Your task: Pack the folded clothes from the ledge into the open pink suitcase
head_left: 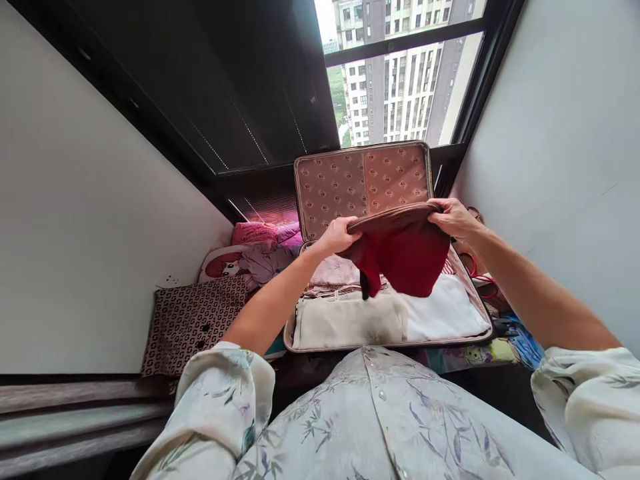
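Stretched between both hands is a dark red garment (410,257) with a brownish band along its upper edge; its exact kind I cannot make out. My left hand (338,237) pinches the band's left end, and my right hand (450,217) grips the right end. The cloth hangs down over an open suitcase (364,175) with a pink patterned lining in its raised lid. Inside the suitcase lie a folded cream cloth (345,323) at the front left and a folded white cloth (445,313) at the right. A pale pink garment (330,270) shows behind them, partly covered by the hanging cloth.
Left of the suitcase are a brown patterned bag (195,320), a cushion with a cartoon face (223,265) and pink bundles (255,233). At the right lie red cords (475,267) and blue cloth (527,340). A window (400,87) stands behind, with white walls on both sides.
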The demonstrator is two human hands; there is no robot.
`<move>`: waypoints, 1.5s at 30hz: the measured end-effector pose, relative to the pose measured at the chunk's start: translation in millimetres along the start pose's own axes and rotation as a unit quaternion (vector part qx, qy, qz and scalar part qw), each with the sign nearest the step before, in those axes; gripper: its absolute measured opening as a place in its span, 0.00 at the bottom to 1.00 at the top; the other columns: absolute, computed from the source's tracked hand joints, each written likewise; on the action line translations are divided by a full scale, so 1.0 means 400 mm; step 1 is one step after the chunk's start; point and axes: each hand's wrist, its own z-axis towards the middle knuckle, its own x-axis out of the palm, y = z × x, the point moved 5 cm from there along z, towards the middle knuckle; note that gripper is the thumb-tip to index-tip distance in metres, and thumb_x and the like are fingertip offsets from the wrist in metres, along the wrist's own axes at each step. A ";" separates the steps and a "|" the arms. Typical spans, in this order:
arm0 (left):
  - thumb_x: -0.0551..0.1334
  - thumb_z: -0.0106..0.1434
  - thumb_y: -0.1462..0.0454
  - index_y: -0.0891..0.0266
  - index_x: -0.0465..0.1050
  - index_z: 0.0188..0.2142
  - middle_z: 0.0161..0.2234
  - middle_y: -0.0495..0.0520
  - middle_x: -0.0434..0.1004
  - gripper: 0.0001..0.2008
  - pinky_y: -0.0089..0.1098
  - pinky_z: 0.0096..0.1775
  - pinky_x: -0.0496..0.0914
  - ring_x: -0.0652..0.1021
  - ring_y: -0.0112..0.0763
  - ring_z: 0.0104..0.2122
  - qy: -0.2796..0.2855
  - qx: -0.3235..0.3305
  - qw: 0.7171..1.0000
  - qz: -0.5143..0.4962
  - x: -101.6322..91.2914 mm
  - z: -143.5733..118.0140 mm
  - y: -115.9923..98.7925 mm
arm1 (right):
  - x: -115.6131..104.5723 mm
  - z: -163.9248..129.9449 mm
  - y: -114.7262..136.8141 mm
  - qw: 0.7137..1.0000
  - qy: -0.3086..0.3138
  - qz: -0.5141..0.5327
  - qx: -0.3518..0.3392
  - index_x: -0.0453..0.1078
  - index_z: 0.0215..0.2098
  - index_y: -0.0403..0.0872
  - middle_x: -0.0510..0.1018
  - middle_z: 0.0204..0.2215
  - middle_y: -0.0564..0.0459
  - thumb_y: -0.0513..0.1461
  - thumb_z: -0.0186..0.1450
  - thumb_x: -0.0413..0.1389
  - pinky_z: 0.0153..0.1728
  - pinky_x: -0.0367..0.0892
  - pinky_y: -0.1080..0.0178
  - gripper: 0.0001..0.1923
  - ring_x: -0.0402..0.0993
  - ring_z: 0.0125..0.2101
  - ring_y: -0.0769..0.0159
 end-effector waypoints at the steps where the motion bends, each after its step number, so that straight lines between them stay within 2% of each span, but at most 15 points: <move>1: 0.64 0.59 0.65 0.67 0.80 0.41 0.31 0.49 0.80 0.11 0.29 0.42 0.71 0.77 0.31 0.34 -0.016 0.020 0.999 0.047 -0.012 0.031 -0.020 | -0.032 0.014 -0.004 1.000 -0.011 -0.023 -0.010 0.71 0.26 0.49 0.69 0.20 0.57 0.39 0.55 0.57 0.23 0.57 0.64 0.02 0.59 0.21 0.70; 4: 0.64 0.63 0.64 0.63 0.78 0.47 0.37 0.52 0.81 0.13 0.31 0.44 0.71 0.78 0.34 0.38 -0.043 0.050 0.983 0.171 0.000 0.081 -0.076 | -0.111 0.016 -0.032 0.992 -0.030 -0.114 -0.052 0.74 0.32 0.46 0.73 0.25 0.57 0.38 0.57 0.54 0.28 0.60 0.65 0.07 0.65 0.26 0.69; 6: 0.64 0.66 0.63 0.60 0.77 0.51 0.42 0.54 0.81 0.14 0.33 0.46 0.71 0.78 0.37 0.42 -0.030 0.058 0.967 0.244 0.064 0.074 -0.092 | -0.141 -0.028 -0.084 0.981 -0.015 -0.175 -0.082 0.77 0.38 0.44 0.77 0.29 0.54 0.37 0.59 0.52 0.33 0.64 0.64 0.13 0.69 0.29 0.67; 9: 0.59 0.69 0.67 0.59 0.74 0.53 0.46 0.59 0.77 0.14 0.36 0.49 0.71 0.77 0.41 0.46 0.048 0.091 0.937 0.333 0.253 0.002 -0.066 | -0.140 -0.180 -0.226 0.958 0.026 -0.268 -0.097 0.79 0.44 0.46 0.84 0.40 0.46 0.36 0.62 0.53 0.45 0.68 0.59 0.15 0.76 0.40 0.60; 13: 0.53 0.71 0.70 0.62 0.73 0.56 0.49 0.63 0.75 0.17 0.38 0.47 0.71 0.75 0.44 0.47 0.202 0.121 0.903 0.360 0.560 -0.170 0.055 | -0.063 -0.472 -0.464 0.898 0.110 -0.425 -0.023 0.80 0.47 0.48 0.84 0.49 0.45 0.30 0.62 0.51 0.52 0.64 0.55 0.20 0.77 0.50 0.58; 16: 0.53 0.72 0.69 0.60 0.70 0.61 0.55 0.65 0.71 0.20 0.40 0.48 0.71 0.74 0.43 0.47 0.244 0.092 0.906 0.334 0.688 -0.257 0.146 | -0.011 -0.614 -0.571 0.852 0.131 -0.507 0.017 0.77 0.56 0.49 0.79 0.59 0.44 0.28 0.63 0.49 0.57 0.59 0.54 0.28 0.74 0.56 0.60; 20: 0.54 0.71 0.72 0.59 0.71 0.59 0.53 0.63 0.71 0.21 0.41 0.51 0.70 0.72 0.43 0.47 0.236 0.068 0.918 0.312 0.697 -0.245 0.170 | 0.000 -0.608 -0.598 0.831 0.148 -0.532 0.060 0.78 0.55 0.49 0.80 0.58 0.44 0.29 0.64 0.51 0.53 0.58 0.54 0.25 0.74 0.56 0.58; 24: 0.55 0.69 0.72 0.62 0.71 0.57 0.48 0.62 0.72 0.19 0.42 0.54 0.69 0.70 0.45 0.50 0.220 0.092 0.925 0.296 0.641 -0.205 0.101 | -0.038 -0.571 -0.559 0.837 0.132 -0.528 0.053 0.76 0.55 0.49 0.79 0.58 0.44 0.32 0.68 0.49 0.52 0.59 0.55 0.22 0.74 0.55 0.56; 26: 0.56 0.69 0.70 0.61 0.70 0.58 0.49 0.61 0.72 0.19 0.40 0.54 0.69 0.71 0.43 0.50 0.237 0.106 0.928 0.268 0.629 -0.221 0.074 | -0.043 -0.589 -0.548 0.835 0.162 -0.522 0.062 0.77 0.55 0.50 0.79 0.57 0.44 0.33 0.68 0.50 0.53 0.60 0.53 0.21 0.74 0.54 0.55; 28: 0.60 0.69 0.66 0.58 0.69 0.61 0.54 0.61 0.71 0.22 0.40 0.54 0.70 0.71 0.43 0.51 0.285 0.106 0.921 0.242 0.638 -0.256 0.071 | -0.026 -0.616 -0.546 0.822 0.228 -0.514 0.088 0.77 0.54 0.51 0.79 0.57 0.42 0.36 0.66 0.53 0.52 0.63 0.51 0.20 0.75 0.53 0.52; 30: 0.67 0.66 0.59 0.56 0.63 0.68 0.65 0.65 0.63 0.32 0.48 0.58 0.68 0.68 0.51 0.60 0.305 0.084 0.917 0.241 0.655 -0.285 0.091 | 0.002 -0.620 -0.538 0.813 0.253 -0.515 0.101 0.74 0.60 0.52 0.74 0.62 0.40 0.39 0.65 0.55 0.52 0.66 0.49 0.24 0.72 0.57 0.47; 33: 0.72 0.60 0.48 0.50 0.52 0.75 0.76 0.66 0.37 0.49 0.69 0.63 0.55 0.47 0.70 0.72 0.247 0.037 0.933 0.261 0.683 -0.293 0.138 | 0.048 -0.565 -0.518 0.825 0.156 -0.538 0.080 0.59 0.73 0.56 0.54 0.74 0.39 0.48 0.69 0.55 0.57 0.64 0.40 0.35 0.55 0.69 0.37; 35: 0.71 0.59 0.42 0.44 0.50 0.75 0.77 0.64 0.29 0.51 0.78 0.61 0.46 0.38 0.76 0.72 0.223 0.017 0.941 0.256 0.709 -0.293 0.171 | 0.087 -0.528 -0.529 0.829 0.092 -0.546 0.084 0.52 0.76 0.60 0.44 0.77 0.39 0.54 0.70 0.53 0.58 0.61 0.34 0.38 0.48 0.71 0.31; 40: 0.66 0.60 0.39 0.43 0.53 0.74 0.77 0.65 0.31 0.47 0.80 0.60 0.44 0.39 0.77 0.73 0.234 0.009 0.950 0.209 0.764 -0.318 0.236 | 0.172 -0.545 -0.636 0.820 0.067 -0.547 0.151 0.56 0.75 0.59 0.43 0.76 0.32 0.57 0.71 0.49 0.52 0.58 0.23 0.36 0.47 0.69 0.22; 45: 0.66 0.61 0.41 0.47 0.58 0.73 0.77 0.64 0.39 0.45 0.76 0.61 0.47 0.41 0.75 0.73 0.212 0.008 0.961 0.176 0.769 -0.311 0.230 | 0.165 -0.565 -0.698 0.838 0.048 -0.518 0.166 0.52 0.76 0.61 0.50 0.74 0.34 0.60 0.69 0.43 0.53 0.53 0.19 0.39 0.44 0.71 0.23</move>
